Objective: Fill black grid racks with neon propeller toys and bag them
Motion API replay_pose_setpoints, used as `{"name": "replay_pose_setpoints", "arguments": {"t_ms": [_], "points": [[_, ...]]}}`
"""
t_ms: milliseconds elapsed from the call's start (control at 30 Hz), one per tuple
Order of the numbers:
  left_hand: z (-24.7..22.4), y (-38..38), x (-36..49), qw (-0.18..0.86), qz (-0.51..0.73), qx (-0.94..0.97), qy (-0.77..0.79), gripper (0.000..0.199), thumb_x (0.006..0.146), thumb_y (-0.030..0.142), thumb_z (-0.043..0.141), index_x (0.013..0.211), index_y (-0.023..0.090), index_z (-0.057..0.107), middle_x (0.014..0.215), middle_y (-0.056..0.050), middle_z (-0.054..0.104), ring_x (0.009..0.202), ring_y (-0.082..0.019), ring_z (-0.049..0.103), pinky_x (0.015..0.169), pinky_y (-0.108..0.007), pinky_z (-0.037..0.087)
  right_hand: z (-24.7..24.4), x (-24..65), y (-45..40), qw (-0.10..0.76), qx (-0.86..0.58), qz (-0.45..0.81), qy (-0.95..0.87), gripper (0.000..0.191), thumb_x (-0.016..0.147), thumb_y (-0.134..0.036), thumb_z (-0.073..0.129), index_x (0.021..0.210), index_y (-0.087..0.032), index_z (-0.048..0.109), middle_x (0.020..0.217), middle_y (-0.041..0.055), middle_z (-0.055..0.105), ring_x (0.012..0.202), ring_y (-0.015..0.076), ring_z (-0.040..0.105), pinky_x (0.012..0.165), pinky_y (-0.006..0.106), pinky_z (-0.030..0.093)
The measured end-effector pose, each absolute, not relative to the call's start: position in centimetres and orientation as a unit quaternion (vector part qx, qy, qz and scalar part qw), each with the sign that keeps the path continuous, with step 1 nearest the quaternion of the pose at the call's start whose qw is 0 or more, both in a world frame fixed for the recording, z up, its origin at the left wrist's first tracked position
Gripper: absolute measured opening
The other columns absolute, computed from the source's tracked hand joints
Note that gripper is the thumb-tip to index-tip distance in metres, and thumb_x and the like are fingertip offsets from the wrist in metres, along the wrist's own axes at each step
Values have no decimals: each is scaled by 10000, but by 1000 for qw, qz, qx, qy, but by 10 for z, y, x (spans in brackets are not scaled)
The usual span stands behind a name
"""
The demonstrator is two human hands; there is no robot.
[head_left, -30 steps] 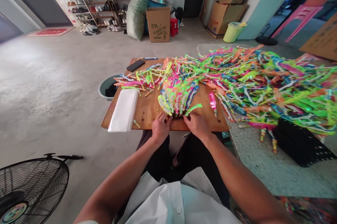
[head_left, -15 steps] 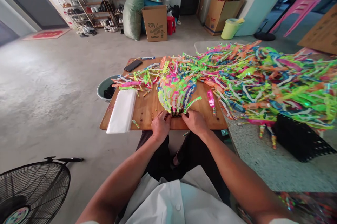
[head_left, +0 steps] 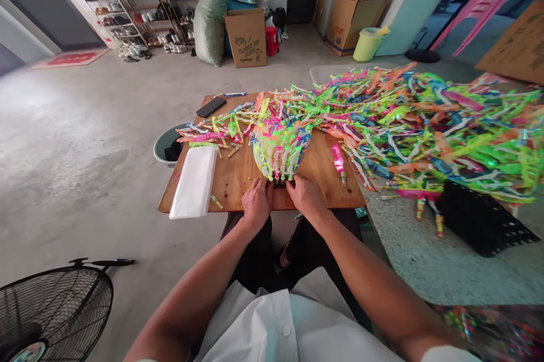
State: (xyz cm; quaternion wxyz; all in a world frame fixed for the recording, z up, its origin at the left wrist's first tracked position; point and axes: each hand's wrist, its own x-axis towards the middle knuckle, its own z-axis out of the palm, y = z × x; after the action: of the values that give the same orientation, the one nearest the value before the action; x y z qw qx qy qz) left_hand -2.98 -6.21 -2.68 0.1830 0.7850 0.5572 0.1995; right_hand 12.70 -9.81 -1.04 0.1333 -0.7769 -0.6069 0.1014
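Note:
A fanned bunch of bright plastic glasses-shaped candy toys [head_left: 280, 149] stands upright in a small dark holder [head_left: 279, 183] near the front edge of the wooden board. My left hand [head_left: 256, 202] is closed at the holder's left end, thumb and fingers pinched together. At the right end my right hand [head_left: 306, 196] pinches the base of the outermost green toy; its fingertips partly hide that base. One pink toy [head_left: 338, 159] lies alone on the board, right of my right hand. A stack of clear-white plastic bags [head_left: 194, 181] is left of my left hand.
A big heap of the toys [head_left: 425, 124] covers the stone-topped table at right, with black perforated holders [head_left: 484, 220] beside it. A phone [head_left: 211, 107] lies on the wooden board [head_left: 233, 186]. A basin [head_left: 164, 147] is at its left, a fan [head_left: 55, 311] lower left.
The green toy at my right hand has swung from leaning outward to upright against the bunch. My right hand has shifted slightly left; my left hand stays at the holder.

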Motion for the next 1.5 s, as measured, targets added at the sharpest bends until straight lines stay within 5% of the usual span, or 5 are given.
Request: {"name": "replay_pose_setpoints", "arguments": {"t_ms": [567,867,1500], "points": [[-28,-44,-35,110,151,849,495,256,1036,364,478,968,198,660,962,-87,698,829,-201,641,658,-301,361,-27,133,-98,155,-736,82,-654,340,1071,-372,400,1073,-144,652,984,130,749,888,235,696,702,297,392],[-20,-43,-34,112,95,854,500,275,1055,355,427,1003,194,643,1035,-79,694,876,-192,652,667,-297,379,-12,142,-89,165,-736,163,-636,272,1015,-384,528,919,-200,705,845,71,773,795,214,713,669,284,377],[-29,-45,-32,98,124,840,520,289,1047,363,428,1000,186,652,971,-87,699,836,-202,654,675,-285,377,-16,123,-93,114,-754,130,-634,336,1066,-308,367,1081,-129,651,992,157,746,899,242,699,768,302,436]]}}
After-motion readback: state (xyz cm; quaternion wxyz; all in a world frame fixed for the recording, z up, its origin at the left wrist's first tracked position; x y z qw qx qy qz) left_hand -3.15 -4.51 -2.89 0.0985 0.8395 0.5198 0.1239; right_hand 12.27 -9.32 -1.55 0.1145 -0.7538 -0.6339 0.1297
